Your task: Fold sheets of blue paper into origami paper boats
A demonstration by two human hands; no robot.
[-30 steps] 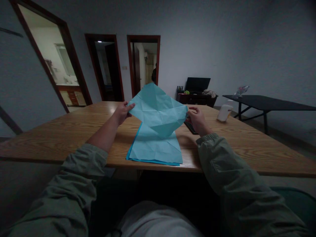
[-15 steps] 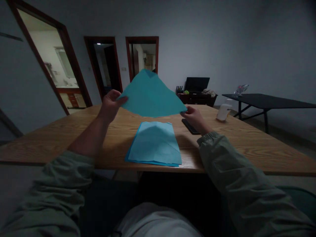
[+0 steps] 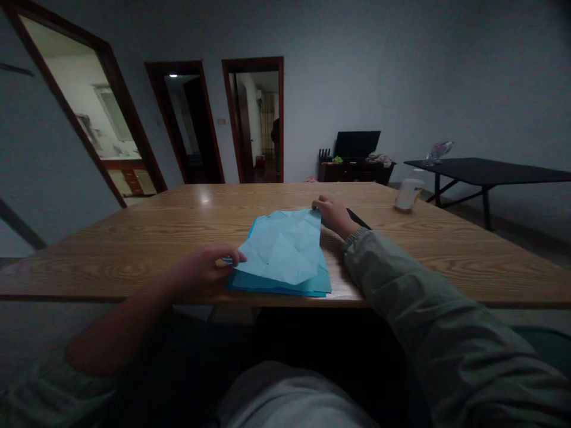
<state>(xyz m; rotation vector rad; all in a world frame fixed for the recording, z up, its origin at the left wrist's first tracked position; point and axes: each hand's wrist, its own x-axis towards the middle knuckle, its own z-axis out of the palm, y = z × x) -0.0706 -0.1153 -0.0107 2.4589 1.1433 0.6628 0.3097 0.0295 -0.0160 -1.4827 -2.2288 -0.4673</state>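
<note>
**Lighting and Image Quality**

The room is dim and underexposed, with a cool grey cast. The brightest source is the lit room behind the left doorway (image 3: 96, 128); a ceiling lamp (image 3: 173, 75) glows in the middle doorway. A small glare spot (image 3: 204, 200) sits on the wooden table (image 3: 446, 249). The foreground below the table edge falls into deep shadow, losing detail in the sleeves. Wide-angle distortion bends the door frames and slants them outward at the left edge. Fine noise softens the far wall.

Left hand (image 3: 209, 267) pinches near corner of creased blue sheet (image 3: 283, 246) atop paper stack (image 3: 307, 288); right hand (image 3: 332, 214) holds far corner
</note>
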